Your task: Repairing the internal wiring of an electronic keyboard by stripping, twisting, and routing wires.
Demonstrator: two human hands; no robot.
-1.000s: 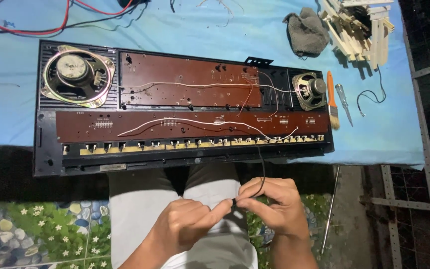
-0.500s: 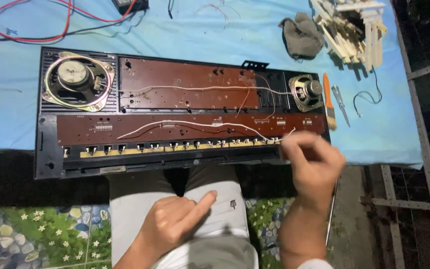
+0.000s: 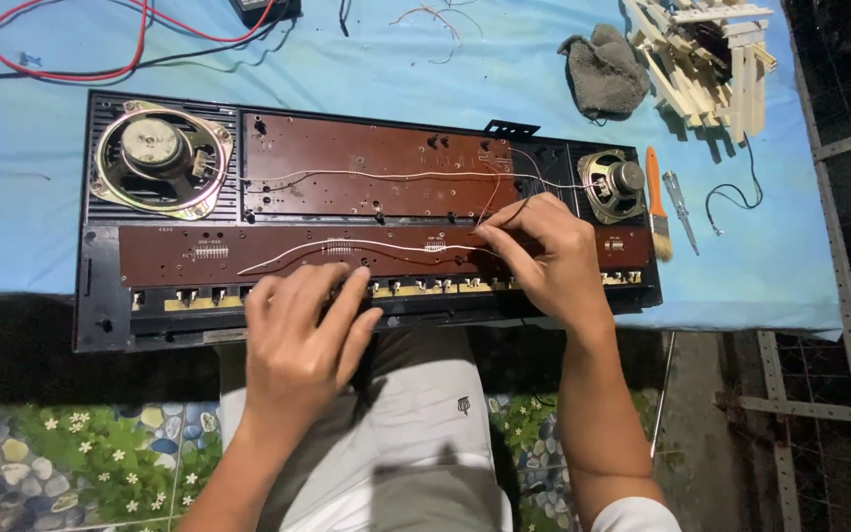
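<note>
An opened black keyboard chassis point(image 3: 100, 296) lies on the blue table, showing two brown circuit boards point(image 3: 366, 163), a large speaker point(image 3: 162, 158) at left and a small speaker point(image 3: 615, 184) at right. My left hand point(image 3: 302, 335) rests with fingers spread on the chassis's front edge, over the row of key contacts. My right hand point(image 3: 544, 258) sits on the lower brown board, fingertips pinching a thin black wire point(image 3: 509, 211) near the thin white wires point(image 3: 366, 243) that run across the boards.
An orange-handled brush point(image 3: 656, 202) and a screwdriver point(image 3: 680, 199) lie right of the chassis. A grey cloth point(image 3: 603, 74) and a pile of pale sticks point(image 3: 711, 54) sit at the back right. Red and black cables point(image 3: 100, 59) loop at the back left. My lap is below the table edge.
Both hands rose from my lap to the chassis. The right hand went first and now pinches the black wire on the board; the left hand then landed on the front edge.
</note>
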